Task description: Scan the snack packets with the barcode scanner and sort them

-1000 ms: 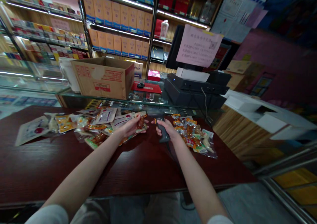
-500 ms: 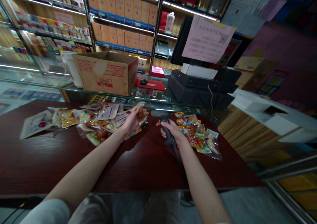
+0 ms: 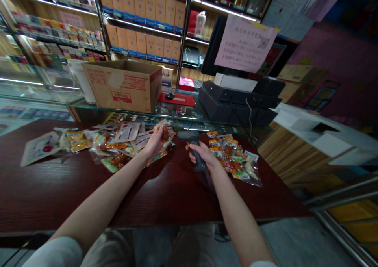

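My left hand is closed on a small snack packet, raised off the dark wooden table and tilted toward the scanner. A black handheld barcode scanner is gripped in my right hand, its head pointing left at the packet. Left of my left hand lies a spread pile of snack packets. Just right of my right hand sits a smaller pile of packets.
A cardboard box and a black cash register with a pink paper notice stand on the glass counter behind the table. Stocked shelves fill the back wall. A white counter lies at right.
My left hand has lifted a snack packet off the left pile and tilted it toward the scanner. My right hand has stayed closed on the scanner, rising slightly.
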Demonstrator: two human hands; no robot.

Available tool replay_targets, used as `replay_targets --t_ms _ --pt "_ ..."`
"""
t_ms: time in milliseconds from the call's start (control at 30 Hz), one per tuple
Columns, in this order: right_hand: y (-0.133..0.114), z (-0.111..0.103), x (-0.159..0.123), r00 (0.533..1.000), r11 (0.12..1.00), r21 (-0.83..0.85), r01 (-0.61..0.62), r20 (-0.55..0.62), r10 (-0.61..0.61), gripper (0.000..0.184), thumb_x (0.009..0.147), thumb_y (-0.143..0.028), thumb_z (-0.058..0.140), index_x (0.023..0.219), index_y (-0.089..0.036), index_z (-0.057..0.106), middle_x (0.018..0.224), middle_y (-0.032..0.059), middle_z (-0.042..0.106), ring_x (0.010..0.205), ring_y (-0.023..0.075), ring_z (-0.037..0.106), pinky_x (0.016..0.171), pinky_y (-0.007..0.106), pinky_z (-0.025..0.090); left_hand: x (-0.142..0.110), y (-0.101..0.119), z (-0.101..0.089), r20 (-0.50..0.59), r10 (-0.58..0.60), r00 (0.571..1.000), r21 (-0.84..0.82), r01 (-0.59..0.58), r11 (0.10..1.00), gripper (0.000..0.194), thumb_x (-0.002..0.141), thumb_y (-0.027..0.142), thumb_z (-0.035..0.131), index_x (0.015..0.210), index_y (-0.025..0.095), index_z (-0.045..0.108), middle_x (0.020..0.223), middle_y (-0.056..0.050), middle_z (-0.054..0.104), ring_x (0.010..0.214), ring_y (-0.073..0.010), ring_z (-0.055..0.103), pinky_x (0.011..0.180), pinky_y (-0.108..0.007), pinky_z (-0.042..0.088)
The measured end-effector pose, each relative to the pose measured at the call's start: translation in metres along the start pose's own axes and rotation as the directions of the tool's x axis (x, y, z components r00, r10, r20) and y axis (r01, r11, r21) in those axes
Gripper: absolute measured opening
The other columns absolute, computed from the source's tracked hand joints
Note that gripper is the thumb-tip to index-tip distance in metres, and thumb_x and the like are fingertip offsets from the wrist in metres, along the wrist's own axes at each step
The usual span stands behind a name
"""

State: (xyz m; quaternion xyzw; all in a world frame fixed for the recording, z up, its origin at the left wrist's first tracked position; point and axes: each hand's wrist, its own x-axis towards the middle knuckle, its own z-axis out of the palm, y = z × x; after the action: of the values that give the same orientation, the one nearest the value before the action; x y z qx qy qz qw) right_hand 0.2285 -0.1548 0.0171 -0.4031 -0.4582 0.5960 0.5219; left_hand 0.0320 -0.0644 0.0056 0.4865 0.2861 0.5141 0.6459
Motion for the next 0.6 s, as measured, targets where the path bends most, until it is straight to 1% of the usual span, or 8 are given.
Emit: replay_targets --t_ms 67,133,200,267,333,400,467,600 --pt "-0.004 -0.004 -0.002 0.999 0.999 -0.024 0.033 -0.028 -0.034 0.035 0.07 -0.038 0.076 0.089 -0.02 0.052 0.083 -0.0004 0.068 0.04 0.0054 0.048 0.034 0.02 0.038 0.0 0.007 -0.001 -0.082 0.057 0.995 0.187 -0.041 0.982 0.045 0.091 0.055 0.048 0.111 0.016 0.06 0.112 -0.012 0.07 0.107 -0.0239 0.066 0.095 -0.039 0.051" --pt "-0.011 -0.011 -0.004 0.994 0.995 -0.062 0.079 -0.072 -0.083 0.035 0.071 -0.039 0.075 0.091 -0.02 0.053 0.085 0.0003 0.069 0.041 0.0057 0.048 0.035 0.021 0.039 0.001 0.017 -0.006 -0.158 0.145 0.977 0.464 -0.056 0.884 0.041 0.092 0.051 0.046 0.108 0.016 0.06 0.106 -0.012 0.071 0.104 -0.0255 0.067 0.093 -0.038 0.051" --pt "-0.022 -0.022 -0.009 0.983 0.988 -0.106 0.109 -0.135 -0.123 0.035 0.071 -0.04 0.074 0.092 -0.021 0.054 0.081 -0.0005 0.069 0.041 0.0063 0.048 0.036 0.021 0.039 0.002 0.03 -0.014 -0.176 0.193 0.965 0.726 -0.005 0.688 0.038 0.093 0.047 0.043 0.108 0.017 0.06 0.101 -0.012 0.072 0.101 -0.0277 0.068 0.092 -0.04 0.05" --pt "-0.033 -0.038 -0.015 0.972 0.986 -0.138 0.089 -0.203 -0.116 0.034 0.072 -0.041 0.073 0.093 -0.02 0.057 0.07 -0.0021 0.066 0.04 0.0072 0.047 0.036 0.021 0.038 0.003 0.042 -0.023 -0.198 0.172 0.965 0.886 0.101 0.452 0.04 0.093 0.047 0.041 0.112 0.016 0.059 0.101 -0.015 0.072 0.101 -0.032 0.068 0.091 -0.043 0.05" --pt "-0.04 -0.057 -0.024 0.959 0.986 -0.158 0.048 -0.269 -0.089 0.033 0.071 -0.042 0.072 0.091 -0.019 0.059 0.058 -0.0039 0.06 0.039 0.008 0.046 0.037 0.021 0.038 0.003 0.051 -0.032 -0.251 0.158 0.955 0.948 0.21 0.239 0.048 0.093 0.049 0.038 0.118 0.012 0.055 0.105 -0.022 0.071 0.105 -0.0379 0.066 0.091 -0.048 0.049" --pt "-0.041 -0.076 -0.034 0.943 0.986 -0.164 0.02 -0.326 -0.073 0.032 0.071 -0.043 0.072 0.089 -0.019 0.061 0.05 -0.0049 0.054 0.039 0.0088 0.046 0.038 0.021 0.038 0.005 0.058 -0.038 -0.292 0.128 0.948 0.954 0.279 0.109 0.057 0.093 0.052 0.036 0.124 0.006 0.051 0.11 -0.029 0.067 0.108 -0.0425 0.064 0.09 -0.051 0.048" --pt "-0.035 -0.093 -0.042 0.922 0.989 -0.149 0.023 -0.379 -0.079 0.033 0.07 -0.044 0.071 0.088 -0.018 0.062 0.046 -0.0052 0.052 0.038 0.0095 0.046 0.038 0.021 0.037 0.007 0.062 -0.041 -0.299 0.159 0.941 0.953 0.303 -0.001 0.063 0.09 0.051 0.043 0.127 0.0 0.048 0.119 -0.036 0.061 0.116 -0.0461 0.058 0.093 -0.053 0.046" --pt "-0.013 -0.114 -0.045 0.894 0.998 -0.029 0.057 -0.443 -0.064 0.035 0.069 -0.048 0.067 0.087 -0.018 0.064 0.044 -0.0038 0.05 0.039 0.0112 0.045 0.038 0.023 0.038 0.008 0.061 -0.023 -0.142 0.347 0.927 0.958 0.217 -0.187 0.063 0.085 0.037 0.055 0.136 0.002 0.042 0.139 -0.036 0.044 0.132 -0.0488 0.041 0.101 -0.058 0.039"
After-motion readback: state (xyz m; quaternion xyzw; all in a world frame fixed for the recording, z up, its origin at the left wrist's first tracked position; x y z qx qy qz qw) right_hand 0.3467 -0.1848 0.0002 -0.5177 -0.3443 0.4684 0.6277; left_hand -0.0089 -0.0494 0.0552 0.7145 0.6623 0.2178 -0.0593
